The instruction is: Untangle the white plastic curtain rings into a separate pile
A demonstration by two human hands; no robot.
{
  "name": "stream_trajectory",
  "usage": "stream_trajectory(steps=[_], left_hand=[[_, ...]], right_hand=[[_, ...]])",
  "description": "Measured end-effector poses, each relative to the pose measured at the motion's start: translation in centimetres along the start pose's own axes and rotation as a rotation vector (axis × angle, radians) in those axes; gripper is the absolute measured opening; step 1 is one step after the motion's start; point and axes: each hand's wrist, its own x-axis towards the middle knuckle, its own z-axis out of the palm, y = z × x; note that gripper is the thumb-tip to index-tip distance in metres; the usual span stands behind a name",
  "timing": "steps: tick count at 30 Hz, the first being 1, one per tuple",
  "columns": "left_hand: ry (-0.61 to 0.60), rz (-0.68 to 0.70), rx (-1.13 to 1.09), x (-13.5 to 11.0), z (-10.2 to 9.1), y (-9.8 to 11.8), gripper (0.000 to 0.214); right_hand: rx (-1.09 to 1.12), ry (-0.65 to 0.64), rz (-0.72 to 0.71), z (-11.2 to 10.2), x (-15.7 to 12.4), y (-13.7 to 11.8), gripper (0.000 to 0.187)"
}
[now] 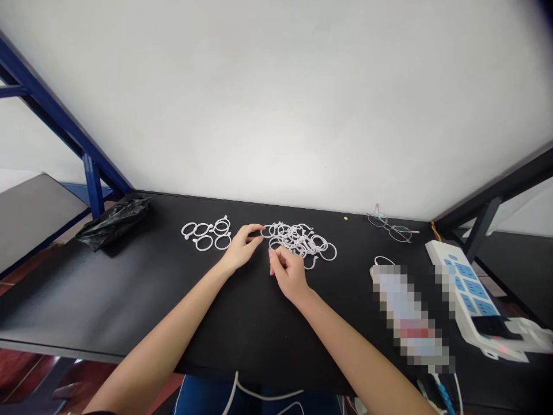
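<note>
White plastic curtain rings, each with a small eyelet, lie in two groups on the black tabletop. A tangled pile (298,237) of them is in the middle; a smaller, spread-out group (204,242) lies to the left. Between the groups is my left hand (242,248), its thumb and forefinger apart beside the pile's left edge, where one ring is close to the fingertips. My right hand (290,272) is at the pile's near side with fingers curled in. Its fingertips meet the edge of a curtain ring (276,241); the grip itself is partly hidden.
A crumpled black plastic bag (114,223) lies at the left. On the right are glasses (393,229), a blurred-out phone-like object (410,317) with a cable, and a white power strip (464,294). A white wall (276,115) rises behind the table (142,288).
</note>
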Motion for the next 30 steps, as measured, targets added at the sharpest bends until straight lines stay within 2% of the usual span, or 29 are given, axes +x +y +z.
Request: stream_trajectory(steps=[4,8,12,19,24,27,30], left_hand=[[-0.121,0.122,0.326,-0.2,-0.5,-0.9,0.029],[-0.186,0.234,0.553,-0.6,-0.5,-1.4,0.018],[-0.222,0.289,0.614,-0.8,-0.4,-1.5,0.015],[-0.216,0.306,0.598,-0.7,-0.4,-1.4,0.011],[-0.149,0.355,0.683,-0.7,-0.7,-1.5,0.006],[-0.137,0.385,0.845,-0.7,-0.8,-1.5,0.012],[-0.142,0.386,0.837,-0.6,-0.7,-1.2,0.018]], right_hand=[[-0.007,-0.005,-0.006,0.0,0.0,0.1,0.037],[-0.017,-0.004,-0.010,-0.1,0.1,0.0,0.037],[-0.013,-0.008,-0.010,0.0,0.1,0.1,0.036],[-0.006,-0.006,-0.007,0.0,0.0,0.0,0.036],[-0.008,-0.009,-0.007,0.0,0.0,0.0,0.036],[-0.003,-0.007,-0.012,0.0,-0.1,0.1,0.036],[0.012,-0.005,-0.010,0.0,-0.1,0.0,0.035]])
